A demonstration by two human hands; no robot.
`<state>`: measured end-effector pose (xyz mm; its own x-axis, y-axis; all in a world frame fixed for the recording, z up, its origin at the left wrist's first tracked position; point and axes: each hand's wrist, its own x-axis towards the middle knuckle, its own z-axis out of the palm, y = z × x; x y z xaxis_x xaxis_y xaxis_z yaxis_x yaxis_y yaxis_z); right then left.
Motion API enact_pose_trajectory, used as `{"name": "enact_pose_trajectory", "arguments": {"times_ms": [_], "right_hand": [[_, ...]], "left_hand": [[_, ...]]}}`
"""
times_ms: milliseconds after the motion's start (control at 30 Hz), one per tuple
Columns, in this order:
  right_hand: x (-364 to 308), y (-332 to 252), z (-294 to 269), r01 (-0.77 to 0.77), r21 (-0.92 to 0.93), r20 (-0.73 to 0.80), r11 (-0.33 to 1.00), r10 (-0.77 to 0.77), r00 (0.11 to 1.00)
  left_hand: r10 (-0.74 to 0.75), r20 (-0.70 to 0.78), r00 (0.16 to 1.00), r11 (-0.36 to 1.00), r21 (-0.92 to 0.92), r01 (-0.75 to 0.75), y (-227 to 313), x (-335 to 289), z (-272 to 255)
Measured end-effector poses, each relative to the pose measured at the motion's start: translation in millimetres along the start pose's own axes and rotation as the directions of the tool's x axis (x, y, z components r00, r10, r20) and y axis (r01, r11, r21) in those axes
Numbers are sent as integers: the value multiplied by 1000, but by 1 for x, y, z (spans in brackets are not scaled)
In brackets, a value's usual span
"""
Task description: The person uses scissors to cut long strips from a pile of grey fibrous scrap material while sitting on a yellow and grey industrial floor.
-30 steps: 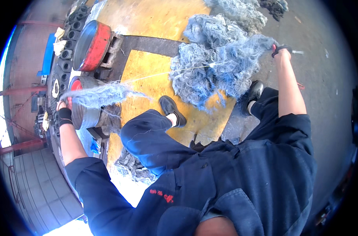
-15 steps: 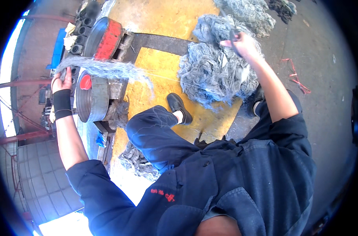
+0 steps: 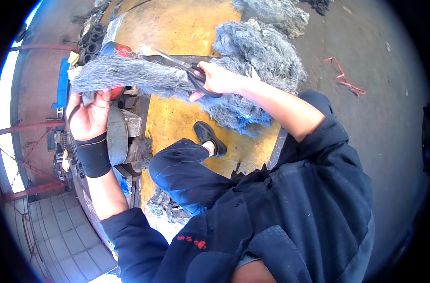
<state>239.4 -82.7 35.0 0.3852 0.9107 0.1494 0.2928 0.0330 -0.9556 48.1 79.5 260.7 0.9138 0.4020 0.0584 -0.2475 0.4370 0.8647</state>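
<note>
A long bundle of grey fibre strands stretches across the upper left of the view. Its left end is gripped by my left hand, which is closed, with a black band round the wrist. My right hand is closed round the black handles of a pair of scissors. The blades point to the upper left, over the bundle's upper edge; whether they touch the strands I cannot tell. A big tangled heap of grey-blue fibre lies beyond and beneath my right forearm.
A metal drum with red paint stands behind the bundle, a second drum beside my left wrist. Yellow floor plating lies under my shoe. Red strapping lies on the dark floor at right. Dark scraps sit beside my knee.
My left hand has come nearer and rightward with the bundle. My right hand has swung left with the scissors from over the heap to the bundle's right part.
</note>
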Motion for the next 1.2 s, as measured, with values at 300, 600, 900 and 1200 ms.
{"name": "enact_pose_trajectory", "arguments": {"times_ms": [300,600,900,1200], "right_hand": [[-6,2,-20,-227,644,101,730,213,972],[-5,11,-13,-318,597,241,737,213,947],[-23,32,-20,-373,333,31,866,385,922],[-44,36,48,-494,292,515,819,301,803]], "left_hand": [[21,-285,958,980,195,36,-173,-44,-85],[-170,-332,928,974,88,210,-274,-14,-31],[172,-553,815,984,130,-119,-143,-31,-84],[77,-404,912,959,-221,-178,-84,-51,-72]]}}
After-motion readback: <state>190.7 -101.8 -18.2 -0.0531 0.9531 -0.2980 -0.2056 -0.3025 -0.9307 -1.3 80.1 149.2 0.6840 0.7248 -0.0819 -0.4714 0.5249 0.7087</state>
